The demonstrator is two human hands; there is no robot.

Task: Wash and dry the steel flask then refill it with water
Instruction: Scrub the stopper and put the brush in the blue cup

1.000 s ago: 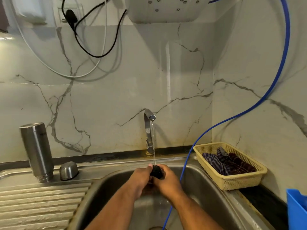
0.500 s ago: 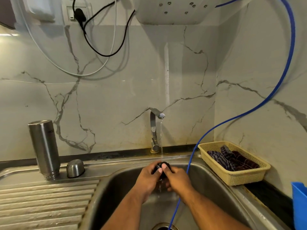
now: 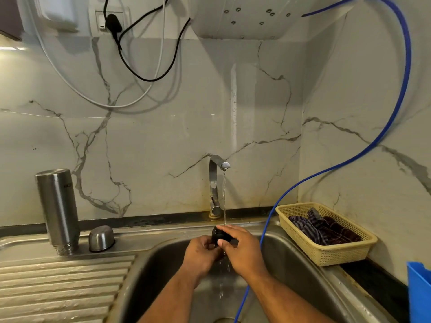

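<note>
Down at 6 o'clock, two bare arms reach up into the steel sink [image 3: 163, 264]. The left hand [image 3: 200, 255] and the right hand [image 3: 242, 250] meet over the middle of the sink. Both hold one small black stopper [image 3: 220, 236]. The left fingers curl round it from below. The right fingers lie over its top and the right thumb presses on its front. A thin stream of water [image 3: 224, 201] falls right onto the stopper and drips off under the hands.

One blue hose [image 3: 407, 57] comes down from 1 o'clock and drops into the sink. The right arm covers part of it.

At 8 o'clock is the ridged draining board [image 3: 58, 287]. At 4 o'clock, the corner of one blue tub [image 3: 419, 294] shows at the edge.

At 9 o'clock, the steel flask [image 3: 58, 210] stands on the sink's flat edge, well apart from the hands. There is one flask. It is tall, round and shiny grey. It stands upside down, with its screw neck at the bottom. Just beside it, on its right, sits one small round steel cap [image 3: 101, 238].

At 3 o'clock is one yellow basket [image 3: 338, 252] with dark checked cloth [image 3: 326, 231] inside.

Behind the hands, one bent tap [image 3: 213, 183] stands against the marble wall [image 3: 163, 136].

At 12 o'clock, one white box [image 3: 251, 19] hangs on the wall. At 11 o'clock, a black plug [image 3: 113, 22] sits in a socket.
</note>
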